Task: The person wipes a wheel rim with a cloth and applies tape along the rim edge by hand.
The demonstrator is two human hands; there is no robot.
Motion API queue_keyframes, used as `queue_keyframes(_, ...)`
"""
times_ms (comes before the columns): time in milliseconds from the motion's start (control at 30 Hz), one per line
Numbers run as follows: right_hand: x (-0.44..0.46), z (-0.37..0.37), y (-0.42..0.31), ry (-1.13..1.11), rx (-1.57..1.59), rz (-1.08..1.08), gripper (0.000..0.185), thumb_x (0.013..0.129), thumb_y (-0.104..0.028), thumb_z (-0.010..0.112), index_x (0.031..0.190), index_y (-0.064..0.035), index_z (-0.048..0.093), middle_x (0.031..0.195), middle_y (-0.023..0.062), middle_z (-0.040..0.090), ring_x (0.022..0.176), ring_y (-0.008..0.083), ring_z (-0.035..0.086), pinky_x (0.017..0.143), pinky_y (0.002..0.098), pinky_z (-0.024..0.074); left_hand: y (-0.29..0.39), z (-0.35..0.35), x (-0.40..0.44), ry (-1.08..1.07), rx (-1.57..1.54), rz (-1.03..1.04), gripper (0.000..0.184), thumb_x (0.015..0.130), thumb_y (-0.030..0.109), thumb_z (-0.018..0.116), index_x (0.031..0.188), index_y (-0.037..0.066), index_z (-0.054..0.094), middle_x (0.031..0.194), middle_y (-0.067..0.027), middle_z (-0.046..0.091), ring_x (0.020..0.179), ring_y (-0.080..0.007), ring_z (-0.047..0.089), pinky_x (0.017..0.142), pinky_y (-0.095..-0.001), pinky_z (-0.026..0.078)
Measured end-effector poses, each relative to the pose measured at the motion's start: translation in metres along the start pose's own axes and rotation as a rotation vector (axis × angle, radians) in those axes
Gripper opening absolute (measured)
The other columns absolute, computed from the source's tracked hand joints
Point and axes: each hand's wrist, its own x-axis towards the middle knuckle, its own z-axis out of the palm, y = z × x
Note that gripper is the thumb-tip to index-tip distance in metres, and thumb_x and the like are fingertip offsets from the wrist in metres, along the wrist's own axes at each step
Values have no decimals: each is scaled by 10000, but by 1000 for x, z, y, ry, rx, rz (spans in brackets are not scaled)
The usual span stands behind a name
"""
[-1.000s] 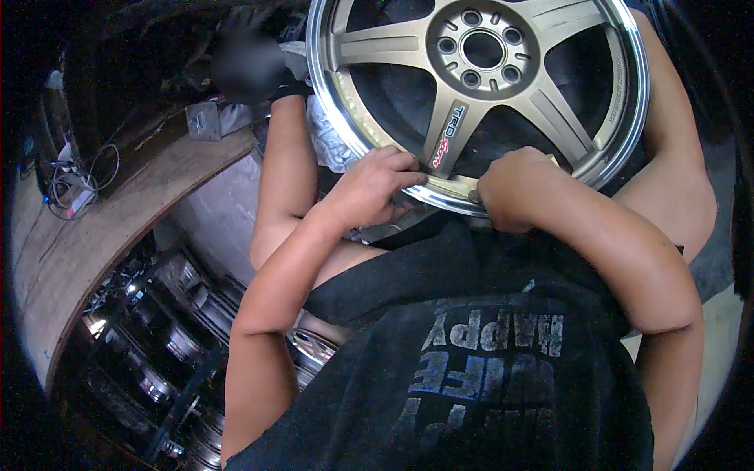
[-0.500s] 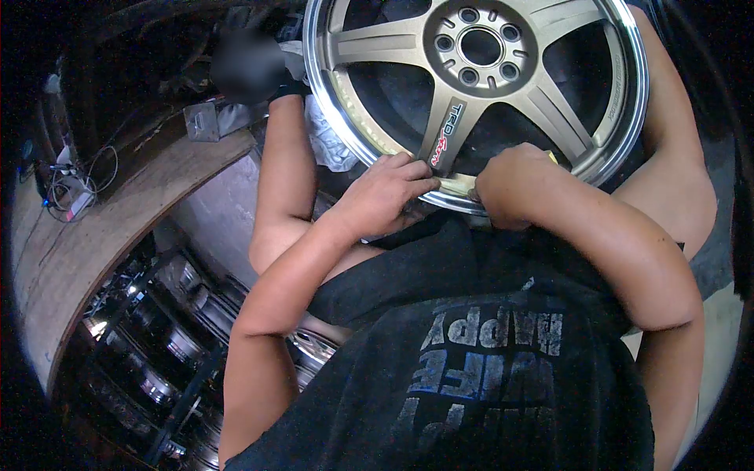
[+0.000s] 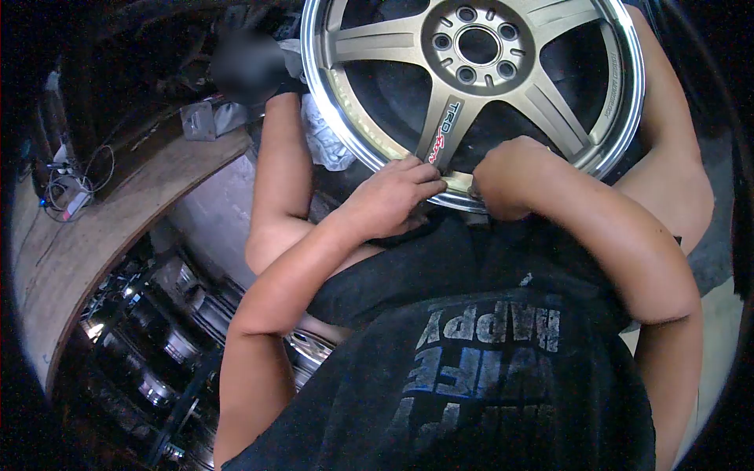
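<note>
A bronze-coloured, five-spoke wheel rim (image 3: 377,47) with a polished lip leans in front of me, between my legs. A strip of pale yellow masking tape (image 3: 457,184) runs along the inside of its lip, on the left and lower edge. My left hand (image 3: 397,196) has its fingers bent together, pressing the tape against the lip beside the lettered spoke. Just to the right, my right hand (image 3: 510,179) is closed at the end of the taped stretch. What lies inside that fist is mostly hidden; tape leads into its fingers.
A curved wooden bench (image 3: 149,184) stands on the left, with a tangle of cables (image 3: 78,177) and a clear box (image 3: 200,119) on it. Several shiny rims (image 3: 184,345) sit on a rack below. A white cloth (image 3: 328,141) lies beside the wheel.
The left hand has shifted slightly right along the lip, and its fingers have shifted a little. My right hand stays closed at nearly the same spot. The wheel appears slightly further left.
</note>
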Motion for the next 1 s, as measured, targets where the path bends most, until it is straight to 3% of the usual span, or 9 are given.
queue_keyframes(133,7,4,2,0,-1,-2,343,894,-165,655,1202,-146,803,1198,138,784,1125,321,755,953,459,598,4,0,5,-23,-25,18,596,751,170,847,1307,41,677,1210,-121,624,1143,-356,586,1011,-463,509)
queue_keyframes(233,11,6,3,22,9,12,328,836,-182,750,1147,-113,825,1171,125,800,1090,302,767,923,457,600,5,5,7,-11,-1,33,615,715,155,867,1287,33,680,1194,-107,616,1129,-340,588,989,-449,514)
queue_keyframes(333,13,6,6,31,32,32,307,800,-131,740,1091,-97,834,1124,139,804,1047,315,775,886,458,610,7,9,11,-14,20,44,627,704,151,866,1289,34,675,1174,-104,601,1123,-333,581,982,-439,516)
queue_keyframes(400,11,5,7,40,27,38,275,882,-191,665,1079,-81,821,1113,178,793,1064,346,768,931,462,601,8,10,12,-40,24,37,627,726,162,847,1314,38,664,1169,-113,590,1133,-339,571,999,-443,514)
queue_keyframes(733,19,9,7,43,13,1,295,888,-208,644,1069,-55,819,1114,191,791,1061,353,767,922,474,602,15,9,15,-45,32,44,653,716,116,824,1337,30,638,1195,-119,594,1141,-348,564,1015,-432,510)
queue_keyframes(900,14,9,15,45,-8,-49,355,882,-214,658,1190,-122,810,1157,189,783,1081,368,756,953,475,595,29,37,15,16,89,-19,616,756,26,738,1359,13,613,1247,-139,602,1174,-356,574,1038,-427,501)
queue_keyframes(933,12,8,17,18,29,-30,475,847,-148,693,1316,-178,764,1200,188,773,1123,376,740,970,473,588,27,40,12,57,47,-26,607,758,8,720,1355,10,614,1262,-144,602,1183,-357,581,1044,-425,500)
queue_keyframes(1000,4,7,24,85,61,-50,554,825,-105,704,1375,-169,724,1224,197,763,1146,379,731,983,470,582,29,26,3,79,40,-69,596,748,3,718,1337,32,626,1295,-144,619,1216,-352,601,1059,-434,494)
